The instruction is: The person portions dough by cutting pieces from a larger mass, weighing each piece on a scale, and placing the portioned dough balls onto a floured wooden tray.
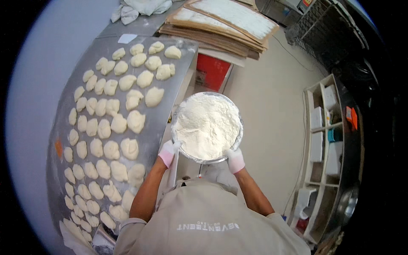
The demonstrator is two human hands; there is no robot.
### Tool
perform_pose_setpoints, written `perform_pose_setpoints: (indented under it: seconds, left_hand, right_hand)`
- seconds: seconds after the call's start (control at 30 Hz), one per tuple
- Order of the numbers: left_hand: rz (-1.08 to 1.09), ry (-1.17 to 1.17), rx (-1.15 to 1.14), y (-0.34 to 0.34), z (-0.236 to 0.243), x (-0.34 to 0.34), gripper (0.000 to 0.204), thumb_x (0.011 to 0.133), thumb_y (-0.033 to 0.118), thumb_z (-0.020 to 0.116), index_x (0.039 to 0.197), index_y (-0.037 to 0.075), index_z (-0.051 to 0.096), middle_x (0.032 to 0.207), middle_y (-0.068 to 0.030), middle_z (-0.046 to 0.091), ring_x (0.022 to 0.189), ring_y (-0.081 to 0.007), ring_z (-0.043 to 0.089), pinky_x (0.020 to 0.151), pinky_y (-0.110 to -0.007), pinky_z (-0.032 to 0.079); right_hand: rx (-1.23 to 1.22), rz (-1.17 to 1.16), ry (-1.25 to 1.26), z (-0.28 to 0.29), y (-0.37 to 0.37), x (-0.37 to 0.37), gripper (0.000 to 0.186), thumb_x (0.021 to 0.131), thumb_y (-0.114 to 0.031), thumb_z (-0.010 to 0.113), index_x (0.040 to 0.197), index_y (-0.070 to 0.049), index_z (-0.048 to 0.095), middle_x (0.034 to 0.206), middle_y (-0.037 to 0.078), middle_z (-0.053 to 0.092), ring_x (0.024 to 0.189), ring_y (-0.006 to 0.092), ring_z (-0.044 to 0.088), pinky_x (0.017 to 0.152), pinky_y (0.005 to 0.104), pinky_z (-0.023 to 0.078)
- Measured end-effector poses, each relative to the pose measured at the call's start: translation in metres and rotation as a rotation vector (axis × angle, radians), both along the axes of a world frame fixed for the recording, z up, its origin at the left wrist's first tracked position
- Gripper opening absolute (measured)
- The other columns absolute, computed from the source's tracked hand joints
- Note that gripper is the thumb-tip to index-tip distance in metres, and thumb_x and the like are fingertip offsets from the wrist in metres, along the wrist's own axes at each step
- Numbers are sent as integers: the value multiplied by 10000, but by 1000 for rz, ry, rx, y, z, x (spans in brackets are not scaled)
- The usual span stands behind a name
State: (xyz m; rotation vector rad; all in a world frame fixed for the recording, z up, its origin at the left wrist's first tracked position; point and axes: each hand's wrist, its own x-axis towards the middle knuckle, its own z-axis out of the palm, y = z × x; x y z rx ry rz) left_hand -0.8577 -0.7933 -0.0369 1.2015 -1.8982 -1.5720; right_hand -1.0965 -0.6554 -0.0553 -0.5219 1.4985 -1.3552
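A round metal bowl (205, 161) heaped with white flour (207, 125) is held out in front of me, beside the right edge of a metal table. My left hand (168, 152), in a white and pink glove, grips its rim at the lower left. On the opposite side my right hand (234, 160), gloved the same way, grips the rim at the lower right. Both thumbs lie over the rim; the fingers beneath are mostly hidden. Rows of pale dough pieces (111, 150) cover the table to my left.
The metal table (168, 106) runs along a wall on the left. Wooden boards dusted with flour (221, 25) are stacked at the far end, above a red box (211, 70). A shelf unit (316, 148) with white containers stands on the right, across the pale floor (272, 114).
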Motion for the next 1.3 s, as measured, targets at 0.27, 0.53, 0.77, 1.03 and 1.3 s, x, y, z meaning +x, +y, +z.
perform_pose_setpoints:
  seconds: [0.27,0.53,0.77,1.03,1.3]
  left_hand:
    - [1037,229,589,-105,8,-47,468,923,444,412,986,29,619,811,-62,625,740,-193,585,674,-342,476]
    - [1022,432,727,-188,-13,-74,501,933,469,404,981,25,630,851,-51,648,778,-187,615,714,-317,489]
    - [722,324,323,-270,-57,-73,280,902,243,531,899,-18,632,804,-28,630,702,-130,568,648,-271,469]
    - [1139,-6,-64,-356,-12,-22,325,865,174,548,1119,-27,574,1009,-54,611,872,-120,561,738,-276,460]
    - [1581,214,47,-494,49,-58,349,877,177,525,1160,-28,537,1039,-61,594,904,-143,557,807,-286,443]
  right_hand:
    - [-39,153,14,-39,-164,-104,323,738,-69,513,1026,72,552,888,67,596,795,162,573,699,298,471]
    - [104,204,-268,-61,-319,-123,313,733,-82,530,1017,49,556,898,73,584,809,188,579,708,308,469]
    - [151,396,-146,-37,-451,-125,349,734,-86,531,1058,46,542,909,95,594,823,211,597,699,326,488]
    - [-79,748,368,-56,-650,-99,252,747,-112,554,964,3,609,862,91,623,793,197,611,645,321,500]
    - [100,609,-250,-81,-880,-16,190,773,-126,540,885,14,603,859,114,602,788,232,604,664,386,532]
